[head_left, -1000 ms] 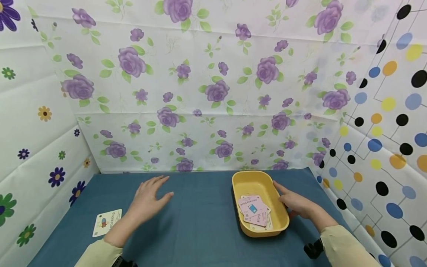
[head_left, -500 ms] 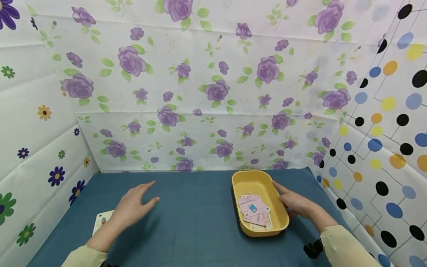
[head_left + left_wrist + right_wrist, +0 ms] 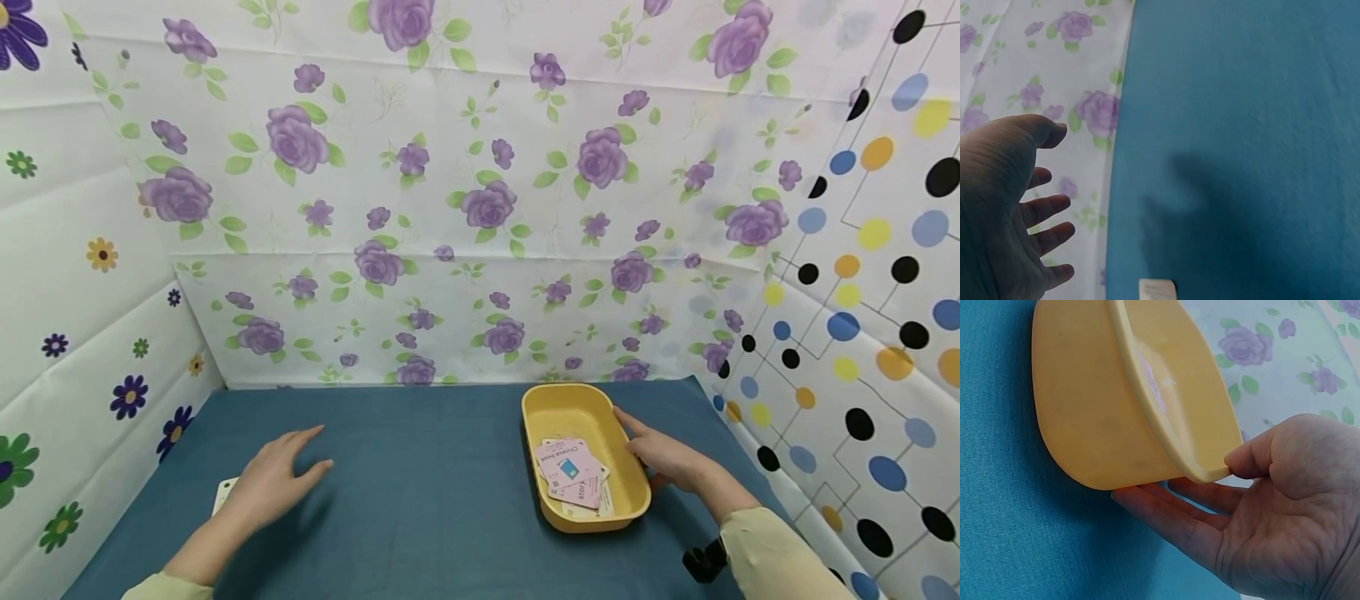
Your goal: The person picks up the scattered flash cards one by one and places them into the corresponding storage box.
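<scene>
My right hand (image 3: 666,454) holds a yellow plastic bin (image 3: 626,475) by its right side. In the right wrist view the thumb (image 3: 1250,456) lies at the rim while the other fingers reach along the outside and under it. Several printed cards (image 3: 567,467), pink and pale, lie overlapped inside the bin. My left hand (image 3: 266,479) hovers over the left part of the table, its fingers spread and nothing held. Beneath that forearm a white card (image 3: 223,493) is mostly hidden; only its corner (image 3: 1157,289) shows in the left wrist view.
A blue cloth (image 3: 427,483) covers the table. Behind it hangs a white sheet with purple roses (image 3: 487,204). Flowered cloth (image 3: 97,350) borders the left side, and cloth with coloured dots (image 3: 855,375) borders the right.
My left hand has moved left and toward me, covering most of the white card, which showed fully to its left before. The right hand and bin have stayed in place.
</scene>
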Tool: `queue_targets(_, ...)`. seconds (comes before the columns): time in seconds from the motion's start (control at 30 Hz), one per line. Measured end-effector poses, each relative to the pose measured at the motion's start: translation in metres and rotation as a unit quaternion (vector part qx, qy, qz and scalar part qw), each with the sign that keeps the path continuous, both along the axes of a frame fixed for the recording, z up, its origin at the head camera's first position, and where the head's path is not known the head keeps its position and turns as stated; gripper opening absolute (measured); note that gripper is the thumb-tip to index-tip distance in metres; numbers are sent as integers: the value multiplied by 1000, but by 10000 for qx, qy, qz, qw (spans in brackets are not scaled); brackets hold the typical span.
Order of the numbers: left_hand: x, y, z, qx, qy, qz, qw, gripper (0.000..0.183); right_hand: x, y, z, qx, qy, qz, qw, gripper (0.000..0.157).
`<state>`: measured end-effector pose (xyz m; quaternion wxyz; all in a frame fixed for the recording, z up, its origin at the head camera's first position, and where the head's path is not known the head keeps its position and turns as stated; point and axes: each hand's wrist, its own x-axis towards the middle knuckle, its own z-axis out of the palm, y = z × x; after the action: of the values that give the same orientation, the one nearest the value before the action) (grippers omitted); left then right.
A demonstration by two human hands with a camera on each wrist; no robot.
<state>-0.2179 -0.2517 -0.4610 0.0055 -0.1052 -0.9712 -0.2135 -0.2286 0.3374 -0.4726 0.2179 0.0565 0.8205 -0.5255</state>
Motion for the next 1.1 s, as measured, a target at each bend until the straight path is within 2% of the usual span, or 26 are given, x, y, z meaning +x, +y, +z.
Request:
queue_targets(0.23, 3, -23, -11, -70, -268, 114, 9995, 86, 0, 0, 1, -19, 5, 20, 10000, 79)
queue_targets(0.5, 3, -48, -14, -200, -582, 268, 9977, 83, 2, -1, 1, 15, 21, 9, 10000, 79)
queue_targets(0.8, 2, -72, -21, -300, -1077, 444, 9927, 94, 2, -1, 1, 29, 45, 96, 9999, 78)
queue_targets(1.1, 1, -93, -31, -442, -1252, 463, 9901, 98, 1, -1, 1, 11, 39, 135, 9999, 79)
